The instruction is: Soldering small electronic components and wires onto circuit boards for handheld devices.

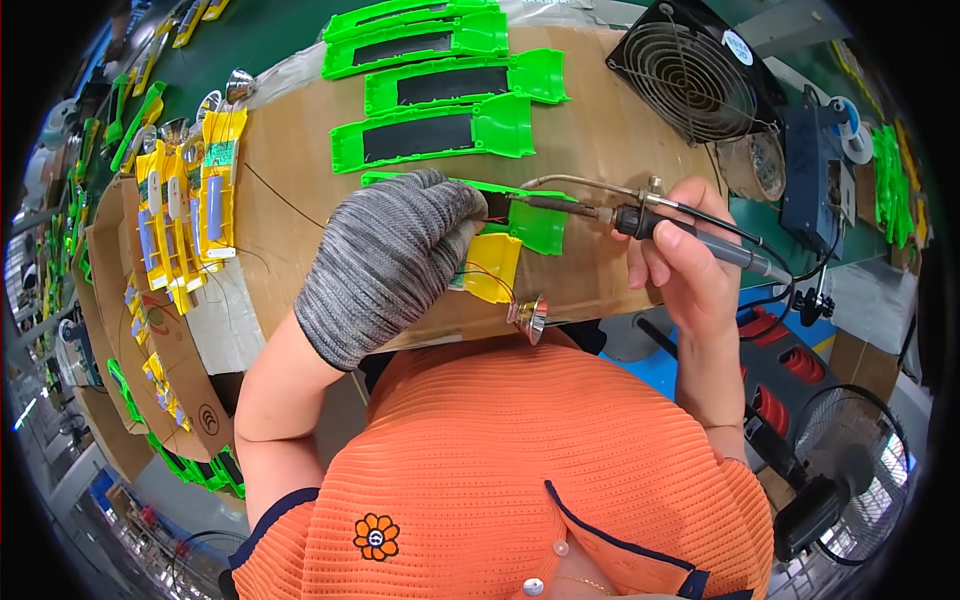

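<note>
My left hand (395,260), in a grey striped knit glove, is closed over a green plastic shell (545,235) and a yellow shell (497,268) at the cardboard's near side. What its fingertips pinch is hidden. My right hand (692,255) grips a soldering iron (715,245) between thumb and fingers. A thin curved metal tube (585,183) is fixed along the iron. The tip points left, over the green shell beside my gloved fingers. Thin red wires run over the yellow shell to a silver reflector (531,319) at its near end.
Several green shells with black panels (418,138) lie across the cardboard sheet (285,200). Yellow shells with batteries (216,190) stand at left. A black square fan (690,75), a blue box-shaped unit (808,180) and a solder spool (850,130) are at right.
</note>
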`<state>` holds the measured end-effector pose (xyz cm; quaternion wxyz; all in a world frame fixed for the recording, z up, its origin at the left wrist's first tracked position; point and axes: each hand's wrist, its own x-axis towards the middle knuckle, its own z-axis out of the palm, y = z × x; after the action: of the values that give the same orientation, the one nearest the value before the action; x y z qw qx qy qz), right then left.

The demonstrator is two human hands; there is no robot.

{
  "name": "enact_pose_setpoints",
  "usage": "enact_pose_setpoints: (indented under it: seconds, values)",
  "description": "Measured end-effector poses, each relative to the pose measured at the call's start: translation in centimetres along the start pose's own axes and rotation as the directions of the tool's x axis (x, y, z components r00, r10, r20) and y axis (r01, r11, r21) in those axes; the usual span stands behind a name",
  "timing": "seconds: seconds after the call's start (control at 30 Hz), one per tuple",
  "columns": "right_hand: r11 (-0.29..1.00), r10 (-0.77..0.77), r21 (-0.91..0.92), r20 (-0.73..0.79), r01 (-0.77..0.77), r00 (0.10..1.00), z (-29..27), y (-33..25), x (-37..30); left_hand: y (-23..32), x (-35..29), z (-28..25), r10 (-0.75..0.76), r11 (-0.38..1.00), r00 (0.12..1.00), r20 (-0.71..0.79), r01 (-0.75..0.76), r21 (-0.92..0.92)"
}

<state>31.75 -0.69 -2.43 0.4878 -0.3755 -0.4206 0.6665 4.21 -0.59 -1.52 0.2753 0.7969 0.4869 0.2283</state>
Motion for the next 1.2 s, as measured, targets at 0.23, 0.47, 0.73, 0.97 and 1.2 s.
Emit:
enact_pose_setpoints:
  seconds: [0.23, 0.47, 0.73, 0.97, 1.2]
  values:
    - [0.968, 0.114, -0.232, 0.088, -0.091, 0.99, -0.4, -0.9, 0.3, 0.7, 1.1, -0.3, -0.022, 0.976, 0.995, 0.101, 0.0, 0.22]
    - [0.928, 0.185, -0.35, 0.125, -0.131, 0.975, -0.2, -1.6, 1.2, 0.9, 1.6, -0.4, -0.096, 0.975, 0.98, 0.173, 0.057, 0.215]
    - [0.914, 0.195, -0.385, 0.131, -0.131, 0.972, 0.2, -1.6, 1.9, 0.6, 1.6, -0.4, -0.073, 0.977, 0.984, 0.161, 0.038, 0.209]
    - [0.912, 0.187, -0.39, 0.128, -0.123, 0.974, 0.4, -1.7, 1.9, 0.9, 2.0, -0.5, -0.082, 0.961, 0.973, 0.215, 0.02, 0.277]
    - [0.98, 0.077, -0.186, 0.038, -0.069, 0.996, -0.4, -1.4, 1.0, 1.2, 2.3, -0.7, -0.118, 0.96, 0.964, 0.237, 0.049, 0.275]
